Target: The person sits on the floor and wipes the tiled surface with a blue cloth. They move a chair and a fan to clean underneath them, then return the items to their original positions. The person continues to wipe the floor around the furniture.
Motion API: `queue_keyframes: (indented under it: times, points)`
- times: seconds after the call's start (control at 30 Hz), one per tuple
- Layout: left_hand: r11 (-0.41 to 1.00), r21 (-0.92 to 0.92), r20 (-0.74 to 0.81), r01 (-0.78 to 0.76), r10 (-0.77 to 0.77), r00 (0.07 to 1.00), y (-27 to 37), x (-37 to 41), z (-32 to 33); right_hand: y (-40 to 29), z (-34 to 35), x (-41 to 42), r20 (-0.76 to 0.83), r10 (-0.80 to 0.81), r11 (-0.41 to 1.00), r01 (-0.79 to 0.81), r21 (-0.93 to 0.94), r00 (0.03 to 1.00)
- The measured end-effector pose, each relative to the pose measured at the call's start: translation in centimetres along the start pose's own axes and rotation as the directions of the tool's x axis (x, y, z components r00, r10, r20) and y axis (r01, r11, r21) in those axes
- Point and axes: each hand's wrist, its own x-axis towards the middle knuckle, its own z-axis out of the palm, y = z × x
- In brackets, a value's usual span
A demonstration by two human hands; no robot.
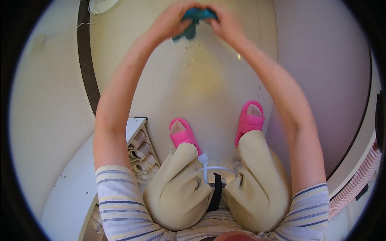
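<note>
Both arms reach far forward over the pale tiled floor (169, 81). My left hand (173, 22) and my right hand (224, 22) grip a teal cloth (197, 15) between them at the top of the view. The cloth is bunched and blurred, and part of it hangs down beside my left hand's fingers. Below it, small dark specks (194, 52) lie scattered on the floor, with a yellowish patch (205, 75) nearer to me.
My feet in pink slides (185, 132) stand apart on the floor. At left is a white shelf unit (75, 177) holding rolled striped textiles (143, 152). A dark baseboard strip (87, 69) runs along the left; a large smooth panel (319, 75) stands at right, near a red-striped fabric (355, 183).
</note>
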Motion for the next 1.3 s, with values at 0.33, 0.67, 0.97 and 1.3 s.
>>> queue_keyframes:
  times: [0.33, 0.67, 0.97, 1.3]
  points:
    - [0.817, 0.573, 0.029, 0.068, -0.104, 0.994, -12.8, 4.2, 7.7, 5.9, 1.1, 2.5, 0.123, 0.174, 0.878, -0.098, -0.469, 0.977]
    - [0.840, 0.533, -0.033, 0.105, -0.103, 0.994, -9.5, -3.2, 9.8, 7.6, 5.1, -4.1, 0.177, -0.028, 0.730, 0.141, -0.669, 0.984]
    - [0.868, 0.448, 0.002, 0.213, -0.239, 0.971, 0.4, -19.5, 13.9, 1.6, 6.8, -17.0, 0.360, -0.186, 0.759, 0.366, -0.538, 0.914]
    - [0.926, 0.105, -0.053, 0.363, -0.359, 0.932, 5.5, -23.7, 15.8, 0.9, 6.3, -23.4, 0.464, -0.135, 0.883, 0.319, -0.344, 0.875]
